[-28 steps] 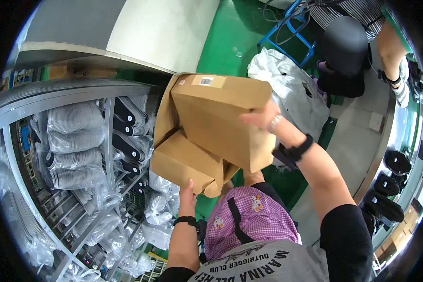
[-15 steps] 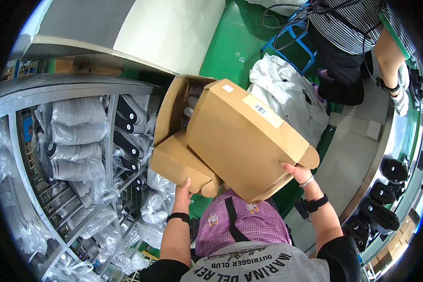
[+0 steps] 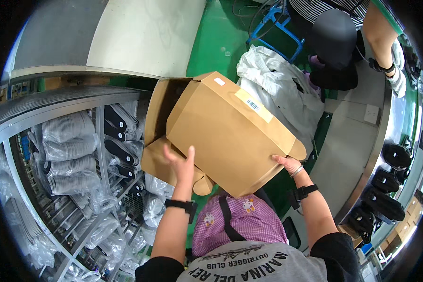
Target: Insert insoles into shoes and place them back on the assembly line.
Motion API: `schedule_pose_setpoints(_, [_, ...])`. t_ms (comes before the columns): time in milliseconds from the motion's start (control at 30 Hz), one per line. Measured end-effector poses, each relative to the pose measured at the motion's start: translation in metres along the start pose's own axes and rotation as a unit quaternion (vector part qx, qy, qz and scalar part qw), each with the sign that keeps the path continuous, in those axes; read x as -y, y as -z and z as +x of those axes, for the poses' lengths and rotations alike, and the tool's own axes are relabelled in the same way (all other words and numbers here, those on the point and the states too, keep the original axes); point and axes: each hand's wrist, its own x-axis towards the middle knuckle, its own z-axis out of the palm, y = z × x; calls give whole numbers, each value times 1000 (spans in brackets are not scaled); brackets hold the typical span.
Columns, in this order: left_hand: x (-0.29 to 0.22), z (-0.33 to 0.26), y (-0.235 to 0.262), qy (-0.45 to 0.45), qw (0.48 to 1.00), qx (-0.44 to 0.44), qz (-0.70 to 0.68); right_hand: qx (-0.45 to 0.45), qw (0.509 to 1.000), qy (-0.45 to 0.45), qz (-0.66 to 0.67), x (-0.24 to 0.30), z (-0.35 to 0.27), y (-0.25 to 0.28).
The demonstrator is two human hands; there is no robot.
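Note:
A brown cardboard box piece (image 3: 225, 136) with a barcode label lies tilted in front of me. My right hand (image 3: 288, 164) grips its near right edge, thumb on top and fingers hidden underneath. Behind it and to its left, more open brown cardboard (image 3: 156, 108) shows a dark inside. Whether this is part of the same box I cannot tell. Over the left cardboard flap (image 3: 156, 160), my left hand (image 3: 181, 165) is raised with fingers spread, holding nothing.
On the left, a metal rack (image 3: 100, 136) holds stacks of shoe soles (image 3: 70, 152) in clear plastic. A white sack (image 3: 277, 89) lies on the green floor, near a blue stool (image 3: 286, 30). A person (image 3: 338, 42) sits at upper right. Black shoes (image 3: 383, 204) line the right-hand bench.
My left hand has let go of the flap and moved up with spread fingers. The labelled cardboard has shifted slightly left, still in my right hand. The person at upper right has bent forward.

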Motion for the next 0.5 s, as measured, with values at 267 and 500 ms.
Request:
schedule_pose_setpoints(267, [45,29,-44,291,924,127,-212,-20,987,61,-146,35,26,-55])
schedule_pose_setpoints(500, [60,65,-32,374,878,-34,-298,58,998,8,-40,47,77,-47])
